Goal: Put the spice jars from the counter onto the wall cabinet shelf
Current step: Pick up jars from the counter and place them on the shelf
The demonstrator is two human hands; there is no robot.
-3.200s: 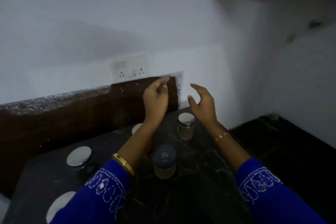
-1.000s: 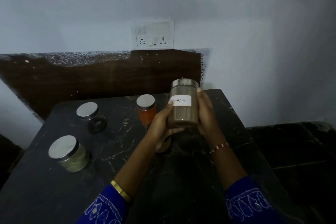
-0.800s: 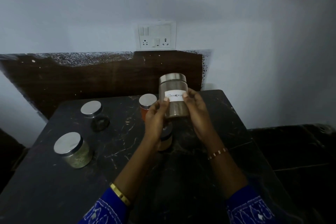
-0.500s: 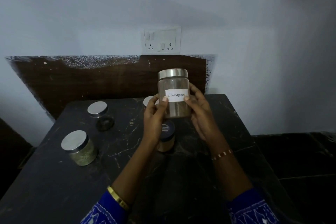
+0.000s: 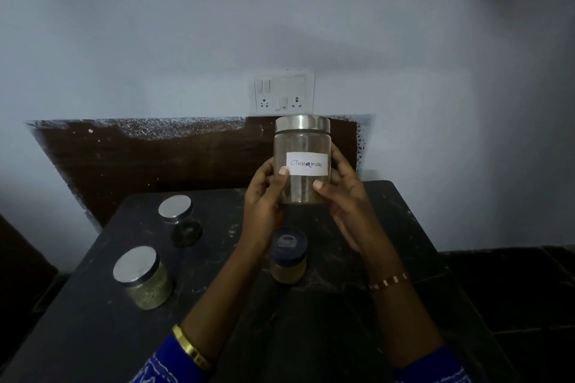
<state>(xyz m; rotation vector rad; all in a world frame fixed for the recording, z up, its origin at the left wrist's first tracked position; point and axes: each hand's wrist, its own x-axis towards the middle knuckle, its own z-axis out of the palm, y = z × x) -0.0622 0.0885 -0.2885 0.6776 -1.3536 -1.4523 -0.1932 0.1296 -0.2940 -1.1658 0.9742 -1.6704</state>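
Dim blue wall backs a black tabletop point(image 5: 389, 227), above whose far edge the cinnamon jar point(image 5: 302, 162) is held upright, gripped between the left hand point(image 5: 264, 196) and right hand point(image 5: 345, 196). The carrying step appears to be in hand; a lift toward the unseen cabinet shelf is called for next.

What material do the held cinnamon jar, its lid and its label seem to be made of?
Cinnamon jar: clear glass or hard plastic, since the brown backsplash shows through its upper part; which one, I cannot tell. Lid: probably brushed steel, silver with a dull shine. Label: white matte paper, handwritten in dark ink.
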